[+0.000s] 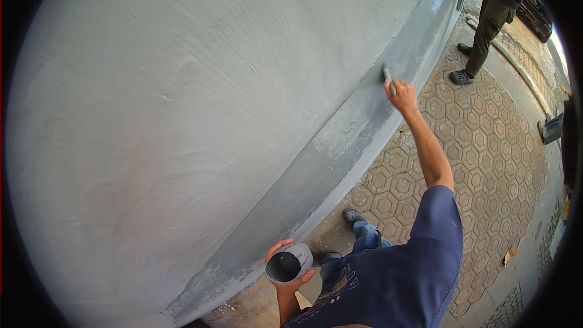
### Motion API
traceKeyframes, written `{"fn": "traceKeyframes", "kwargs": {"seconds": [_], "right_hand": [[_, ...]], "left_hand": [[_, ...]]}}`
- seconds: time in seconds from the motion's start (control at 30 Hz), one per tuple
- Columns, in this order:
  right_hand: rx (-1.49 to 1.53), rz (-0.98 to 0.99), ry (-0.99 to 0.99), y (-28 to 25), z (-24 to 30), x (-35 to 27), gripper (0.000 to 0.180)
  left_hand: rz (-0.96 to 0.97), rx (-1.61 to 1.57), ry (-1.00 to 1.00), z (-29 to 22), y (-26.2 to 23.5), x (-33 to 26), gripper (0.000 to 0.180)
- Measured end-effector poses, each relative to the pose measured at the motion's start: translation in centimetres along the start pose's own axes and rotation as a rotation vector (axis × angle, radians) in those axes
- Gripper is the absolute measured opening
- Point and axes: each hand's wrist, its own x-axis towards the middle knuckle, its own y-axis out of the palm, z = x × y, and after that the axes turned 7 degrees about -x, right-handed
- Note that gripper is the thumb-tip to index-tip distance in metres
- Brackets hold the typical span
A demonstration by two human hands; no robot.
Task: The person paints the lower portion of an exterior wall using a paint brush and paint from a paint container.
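My right hand (pixel 402 95) is closed round the handle of a paintbrush (pixel 388 76), the arm stretched far forward. The bristles meet a darker grey band (pixel 316 161) that runs along the lower part of the wall (pixel 176 109). In my left hand (pixel 286 290), close to my body, is a paint pot (pixel 303 255) smeared with grey, its open mouth facing up. Dark grey paint shows inside it. Fingers wrap the pot's far left side and the thumb lies on the near right. Part of the band looks wet and shiny towards the far end.
Hexagonal paving (pixel 473 158) lies to the right of the wall's foot. Another person (pixel 489 24) in olive trousers and dark clogs stands at the far right, beside the wall's far end. A grey bucket-like container (pixel 551 129) sits at the right edge. A dark vehicle (pixel 534 15) is behind.
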Motion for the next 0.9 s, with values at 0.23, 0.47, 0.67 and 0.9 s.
{"fn": "traceKeyframes", "kwargs": {"seconds": [0.23,0.47,0.67,0.9], "right_hand": [[0.424,0.181,-0.539,-5.4,12.2,-5.3,0.029],[0.325,0.180,-0.124,-3.3,1.3,1.3,0.032],[-0.013,-0.037,0.187,1.8,-3.9,8.5,0.037],[0.060,-0.134,-0.063,1.5,4.2,2.2,0.029]], "left_hand": [[-0.021,-0.009,-0.074,-1.0,2.9,2.4,0.102],[0.067,-0.051,0.013,-0.8,4.3,4.6,0.101],[0.027,0.026,-0.099,-1.5,4.6,2.5,0.097],[-0.006,0.012,-0.068,-1.6,3.4,0.6,0.097]]}}
